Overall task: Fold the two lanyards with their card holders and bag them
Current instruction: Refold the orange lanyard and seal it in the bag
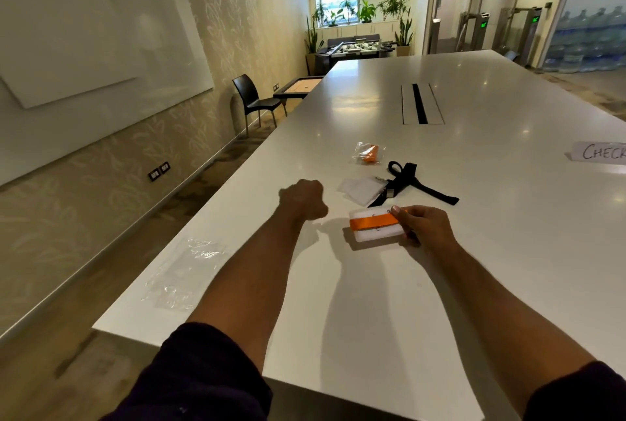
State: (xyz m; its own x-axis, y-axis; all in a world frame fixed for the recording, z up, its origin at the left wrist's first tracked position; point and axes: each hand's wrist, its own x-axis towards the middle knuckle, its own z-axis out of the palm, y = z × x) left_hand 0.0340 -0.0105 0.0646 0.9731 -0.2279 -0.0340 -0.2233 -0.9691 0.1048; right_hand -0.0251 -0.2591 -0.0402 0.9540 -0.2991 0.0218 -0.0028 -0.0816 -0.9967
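Note:
An orange lanyard (372, 221) lies folded in a strip across its clear card holder (376, 234) on the white table. My right hand (420, 225) pinches the lanyard and holder together at their right end. My left hand (303, 198) hovers to the left of them with its fingers curled and nothing in it. Just beyond, a black lanyard (411, 180) lies loose, clipped to a second clear card holder (360, 188). A small clear bag (367, 153) with something orange inside sits farther back.
An empty clear plastic bag (186, 273) lies flat near the table's left edge (216, 190). A paper sign (599, 153) reading "CHECK" lies at the right. A cable slot (420, 103) is set in the table farther back. A black chair (254, 98) stands left of the table.

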